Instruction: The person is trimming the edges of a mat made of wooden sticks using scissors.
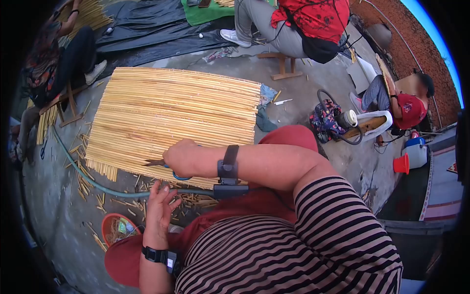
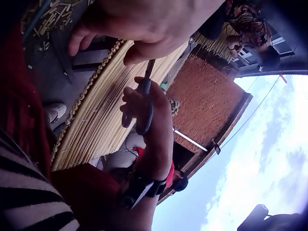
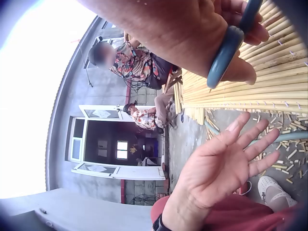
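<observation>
A large mat of pale reed-like stalks [image 1: 176, 110], bound side by side with stitching, lies in front of me. My right hand [image 1: 183, 156] holds blue-handled scissors [image 3: 226, 57] over the mat's near edge, its fingers in the handle loops. The blade points left in the head view. My left hand [image 1: 159, 208] is just off the near edge, fingers spread and palm turned up in the right wrist view, with nothing in it. In the left wrist view that hand [image 2: 139, 24] fills the top, close to the scissors [image 2: 144, 94].
Short stalk offcuts [image 1: 139, 200] litter the concrete by the near edge. A green hose [image 1: 93, 179] runs there, and a red bucket [image 1: 115, 228] stands at lower left. Other people sit around, one [image 1: 313, 29] beyond the mat near a wooden stool [image 1: 283, 66].
</observation>
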Action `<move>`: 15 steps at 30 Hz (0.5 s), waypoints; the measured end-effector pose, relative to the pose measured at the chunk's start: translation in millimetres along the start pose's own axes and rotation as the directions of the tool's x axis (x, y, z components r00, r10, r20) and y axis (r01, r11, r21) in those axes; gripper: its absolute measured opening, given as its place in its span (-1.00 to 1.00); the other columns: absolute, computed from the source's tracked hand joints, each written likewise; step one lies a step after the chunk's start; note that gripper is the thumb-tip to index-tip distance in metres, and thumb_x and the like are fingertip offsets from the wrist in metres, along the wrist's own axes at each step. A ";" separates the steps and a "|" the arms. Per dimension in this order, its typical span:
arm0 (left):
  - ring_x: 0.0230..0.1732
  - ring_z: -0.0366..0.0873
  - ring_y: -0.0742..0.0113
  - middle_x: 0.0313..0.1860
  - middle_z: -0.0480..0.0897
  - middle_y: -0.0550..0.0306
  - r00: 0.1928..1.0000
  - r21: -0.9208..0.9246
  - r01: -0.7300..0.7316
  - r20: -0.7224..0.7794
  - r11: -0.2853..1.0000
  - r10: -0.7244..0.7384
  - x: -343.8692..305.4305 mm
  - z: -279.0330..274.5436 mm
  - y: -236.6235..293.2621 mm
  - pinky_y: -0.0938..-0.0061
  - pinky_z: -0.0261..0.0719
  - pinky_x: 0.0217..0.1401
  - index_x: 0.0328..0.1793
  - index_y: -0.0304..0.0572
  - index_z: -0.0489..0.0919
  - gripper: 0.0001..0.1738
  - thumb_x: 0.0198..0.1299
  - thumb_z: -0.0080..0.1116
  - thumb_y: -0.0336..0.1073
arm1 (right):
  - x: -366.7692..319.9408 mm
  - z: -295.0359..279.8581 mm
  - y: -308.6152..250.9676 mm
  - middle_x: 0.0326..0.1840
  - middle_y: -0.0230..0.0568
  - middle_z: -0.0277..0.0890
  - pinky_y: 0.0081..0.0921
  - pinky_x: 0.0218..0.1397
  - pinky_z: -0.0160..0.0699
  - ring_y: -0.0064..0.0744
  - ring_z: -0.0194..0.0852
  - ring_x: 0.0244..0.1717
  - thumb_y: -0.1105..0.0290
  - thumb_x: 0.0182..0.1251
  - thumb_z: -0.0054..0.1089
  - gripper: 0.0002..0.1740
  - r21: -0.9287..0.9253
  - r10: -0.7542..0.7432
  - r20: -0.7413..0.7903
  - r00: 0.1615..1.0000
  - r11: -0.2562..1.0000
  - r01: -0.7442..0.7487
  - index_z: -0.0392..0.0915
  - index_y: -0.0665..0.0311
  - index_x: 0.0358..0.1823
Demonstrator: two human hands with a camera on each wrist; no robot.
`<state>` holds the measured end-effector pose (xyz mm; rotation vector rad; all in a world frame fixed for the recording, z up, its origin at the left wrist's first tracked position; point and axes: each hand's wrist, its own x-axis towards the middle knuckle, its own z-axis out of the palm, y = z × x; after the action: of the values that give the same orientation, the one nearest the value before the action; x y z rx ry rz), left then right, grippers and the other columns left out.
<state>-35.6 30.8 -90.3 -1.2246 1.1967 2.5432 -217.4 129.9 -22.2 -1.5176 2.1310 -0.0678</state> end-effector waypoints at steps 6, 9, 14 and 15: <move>0.05 0.54 0.13 0.04 0.54 -0.04 0.960 -0.120 -0.277 0.002 0.953 0.279 -25.3 -10.0 30.3 0.24 0.58 0.04 0.27 -0.28 0.33 -0.51 0.44 -0.24 -0.05 | -7.4 -11.6 -25.8 -0.48 0.03 0.56 -0.25 -0.41 0.54 -0.14 0.61 -0.43 0.21 0.15 0.18 -0.68 0.382 -0.242 -0.358 0.902 0.843 0.378 0.47 0.35 -0.27; 0.30 0.35 -0.05 0.36 0.31 -0.18 0.919 -0.299 -0.272 0.200 0.915 0.339 -43.7 15.9 53.1 0.06 0.41 0.28 0.43 -0.29 0.18 -0.26 0.41 -0.42 0.19 | -19.3 -22.1 -48.8 -0.49 -0.10 0.55 -0.43 -0.41 0.54 -0.35 0.59 -0.44 0.14 0.21 0.21 -0.65 0.987 -0.509 0.020 0.860 0.147 0.064 0.45 0.32 -0.24; 0.11 0.48 0.22 0.08 0.50 -0.07 0.846 -0.288 -0.172 0.447 0.942 0.291 -57.9 34.8 56.5 0.37 0.45 0.18 0.31 -0.39 0.36 -0.31 0.39 -0.33 0.11 | -17.8 -20.7 -61.6 -0.42 -0.22 0.54 -0.58 -0.26 0.55 -0.47 0.57 -0.35 0.24 0.24 0.20 -0.68 0.983 -0.609 0.129 0.782 0.180 -0.022 0.47 0.35 -0.14; 0.02 0.52 0.27 0.00 0.55 -0.05 0.858 -0.300 -0.176 0.420 0.938 0.295 -57.2 34.1 55.3 0.43 0.50 0.09 0.28 -0.40 0.38 -0.32 0.39 -0.32 0.11 | -16.5 -21.7 -60.3 -0.41 -0.22 0.54 -0.57 -0.23 0.56 -0.46 0.57 -0.33 0.25 0.23 0.21 -0.68 0.979 -0.575 0.142 0.806 0.203 -0.028 0.47 0.35 -0.13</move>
<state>-39.0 29.8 -3.8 -0.4538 0.9833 3.0009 -170.6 116.8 22.7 -0.9008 0.8692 -0.8868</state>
